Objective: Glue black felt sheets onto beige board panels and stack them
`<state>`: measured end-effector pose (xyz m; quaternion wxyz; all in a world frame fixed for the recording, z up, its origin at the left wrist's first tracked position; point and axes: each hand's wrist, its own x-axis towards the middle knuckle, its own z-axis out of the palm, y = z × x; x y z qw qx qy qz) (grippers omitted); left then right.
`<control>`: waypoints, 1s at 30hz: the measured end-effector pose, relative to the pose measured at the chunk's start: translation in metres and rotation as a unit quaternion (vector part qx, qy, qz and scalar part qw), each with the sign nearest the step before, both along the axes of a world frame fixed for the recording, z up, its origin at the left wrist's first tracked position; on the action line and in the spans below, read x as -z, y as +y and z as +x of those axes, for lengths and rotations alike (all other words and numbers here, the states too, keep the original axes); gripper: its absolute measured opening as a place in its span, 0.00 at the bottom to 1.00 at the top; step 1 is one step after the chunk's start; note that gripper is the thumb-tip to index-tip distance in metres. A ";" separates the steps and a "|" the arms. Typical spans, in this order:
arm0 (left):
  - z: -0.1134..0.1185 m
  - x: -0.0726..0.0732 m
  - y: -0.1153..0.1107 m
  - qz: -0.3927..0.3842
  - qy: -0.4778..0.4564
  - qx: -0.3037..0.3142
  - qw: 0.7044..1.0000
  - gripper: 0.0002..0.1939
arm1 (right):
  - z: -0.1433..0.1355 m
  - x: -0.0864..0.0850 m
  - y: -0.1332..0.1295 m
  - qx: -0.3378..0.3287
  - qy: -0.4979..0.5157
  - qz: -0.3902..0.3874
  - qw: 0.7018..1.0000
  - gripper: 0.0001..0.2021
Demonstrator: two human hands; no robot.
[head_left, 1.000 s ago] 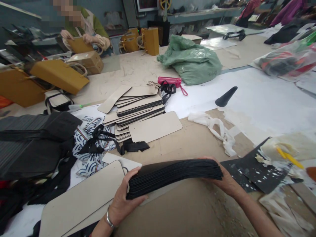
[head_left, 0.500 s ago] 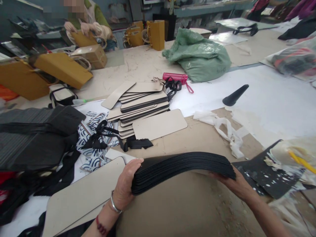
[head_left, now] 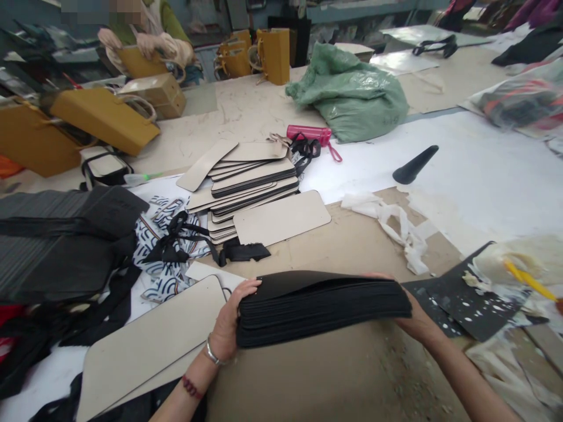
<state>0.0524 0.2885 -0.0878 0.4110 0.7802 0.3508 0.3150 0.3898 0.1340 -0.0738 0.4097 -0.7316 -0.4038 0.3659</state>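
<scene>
A thick stack of black sheets (head_left: 321,308) is held between my two hands above the brown work surface. My left hand (head_left: 231,319) grips its left end, thumb on top, with a silver bangle and a red bead bracelet on that arm. At the other end my right hand (head_left: 411,319) clasps the stack, its fingers partly hidden behind it. The top sheet bulges up, leaving a gap over the sheets below. Left of my left hand lie large beige panels (head_left: 153,346) with rounded corners. Beyond the stack is a pile of smaller beige panels (head_left: 281,217).
Black strapped bundles (head_left: 57,240) and patterned cloth (head_left: 160,252) lie left. A green sack (head_left: 352,97), pink bottle (head_left: 308,135) and black cone-shaped object (head_left: 416,165) are farther back. A glue tub (head_left: 505,261) with a yellow-handled tool stands right. A co-worker (head_left: 149,41) handles a mustard bag.
The stack was arched in the middle and now lies flatter, its right end lower in relation to its middle. The top sheet has lifted away from the rest. Both hands keep their hold.
</scene>
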 end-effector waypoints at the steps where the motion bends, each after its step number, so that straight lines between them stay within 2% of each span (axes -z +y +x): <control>1: 0.004 -0.008 0.002 -0.011 0.006 -0.001 1.000 0.11 | -0.001 -0.003 0.003 0.006 0.004 -0.017 1.000 0.21; 5: 0.020 -0.040 0.005 -0.097 0.063 -0.034 0.993 0.21 | -0.003 -0.023 0.013 0.036 0.031 -0.055 0.997 0.28; 8: 0.027 -0.053 -0.002 -0.251 0.032 -0.077 0.964 0.26 | 0.001 -0.039 0.011 0.004 0.072 -0.061 0.996 0.30; 11: 0.028 -0.050 -0.018 -0.441 -0.011 -0.103 0.891 0.31 | 0.007 -0.045 0.002 -0.021 0.123 -0.147 0.981 0.28; 14: 0.026 -0.036 -0.043 -0.547 -0.001 -0.142 0.825 0.31 | 0.010 -0.042 -0.011 -0.033 0.152 -0.235 0.959 0.28; 16: 0.024 -0.027 -0.060 -0.576 0.004 -0.160 0.802 0.30 | 0.010 -0.038 -0.020 -0.047 0.171 -0.259 0.949 0.28; 18: 0.024 -0.023 -0.073 -0.584 -0.009 -0.167 0.794 0.30 | 0.010 -0.035 -0.027 -0.051 0.182 -0.269 0.944 0.28; 25: 0.027 -0.036 -0.096 -0.574 -0.083 -0.183 0.793 0.36 | 0.012 -0.033 -0.045 -0.041 0.201 -0.274 0.940 0.28; 30: 0.017 -0.030 -0.125 -0.572 -0.063 -0.198 0.794 0.34 | 0.011 -0.031 -0.064 -0.070 0.219 -0.286 0.930 0.28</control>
